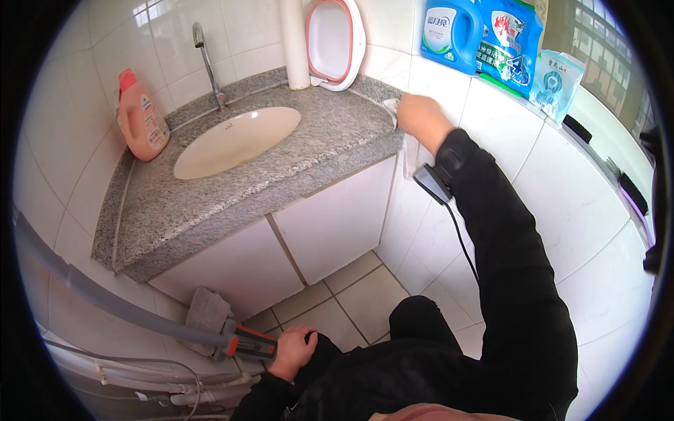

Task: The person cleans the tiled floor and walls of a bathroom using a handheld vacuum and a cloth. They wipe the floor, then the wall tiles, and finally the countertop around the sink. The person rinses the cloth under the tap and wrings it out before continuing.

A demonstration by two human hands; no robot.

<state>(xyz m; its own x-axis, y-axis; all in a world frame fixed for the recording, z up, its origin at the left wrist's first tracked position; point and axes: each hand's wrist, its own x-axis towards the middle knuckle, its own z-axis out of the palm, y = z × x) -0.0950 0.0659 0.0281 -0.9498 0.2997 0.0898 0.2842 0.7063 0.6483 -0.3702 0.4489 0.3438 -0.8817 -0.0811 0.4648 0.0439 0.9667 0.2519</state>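
My right hand (pixel 424 118) is closed on a whitish cloth or wipe (pixel 392 108) at the right end of the grey granite countertop (pixel 263 168), close to the tiled wall. Part of the cloth shows left of the fist, and something pale hangs below it. My left hand (pixel 295 350) rests on my bent left knee, beside the grey and orange end of a flat mop (pixel 247 342); it does not clearly hold anything. The oval cream washbasin (pixel 237 142) is set in the countertop, with a chrome faucet (pixel 208 66) behind it.
A pink detergent bottle (pixel 139 116) stands left of the basin. A folded basin (pixel 335 42) leans by a white pipe (pixel 295 44). On the right ledge are a blue detergent bottle (pixel 450 34), bags (pixel 508 42) and brushes (pixel 632 194). A cabled grey device (pixel 433 184) is below my right wrist.
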